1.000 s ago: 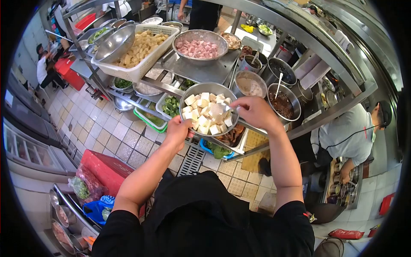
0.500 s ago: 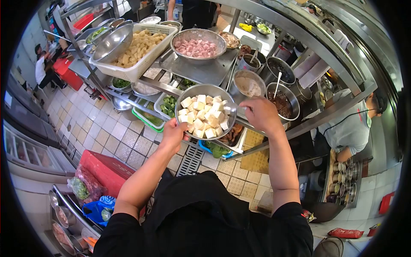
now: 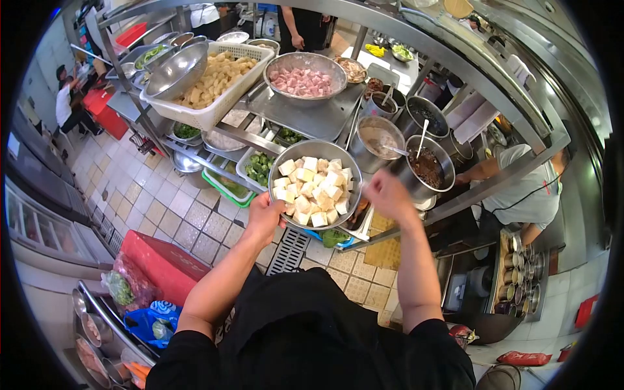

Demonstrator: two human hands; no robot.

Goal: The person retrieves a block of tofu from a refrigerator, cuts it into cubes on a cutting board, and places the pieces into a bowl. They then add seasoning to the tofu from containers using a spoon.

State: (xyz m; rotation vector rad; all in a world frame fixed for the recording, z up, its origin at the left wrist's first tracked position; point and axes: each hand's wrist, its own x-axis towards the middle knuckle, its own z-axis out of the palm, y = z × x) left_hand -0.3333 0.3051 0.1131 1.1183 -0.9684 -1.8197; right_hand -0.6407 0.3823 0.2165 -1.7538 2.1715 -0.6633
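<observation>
A round metal bowl [image 3: 278, 170] full of pale cream cubes [image 3: 315, 188] is in front of me, its left rim gripped by my left hand [image 3: 265, 218], thumb over the edge. Beside the bowl's right rim is my right hand [image 3: 388, 195], blurred by motion, its fingers hard to make out. Just beyond it stand a metal pot of pale powder [image 3: 379, 140] with a spoon handle [image 3: 396, 151] resting at its edge and a pot of dark reddish sauce [image 3: 426, 170] with an upright spoon [image 3: 422, 135].
Past the bowl, a metal shelf holds a bowl of pink meat pieces [image 3: 305, 78] and a white basket [image 3: 208, 116] of yellowish pieces. A person [image 3: 526, 188] works at the right. A red box [image 3: 159, 260] is at the lower left, a drain grate [image 3: 289, 250] in the floor.
My right hand has moved down from the powder pot towards the bowl's right side. A spoon handle now shows at that pot's edge. The bowl sits slightly lower in view.
</observation>
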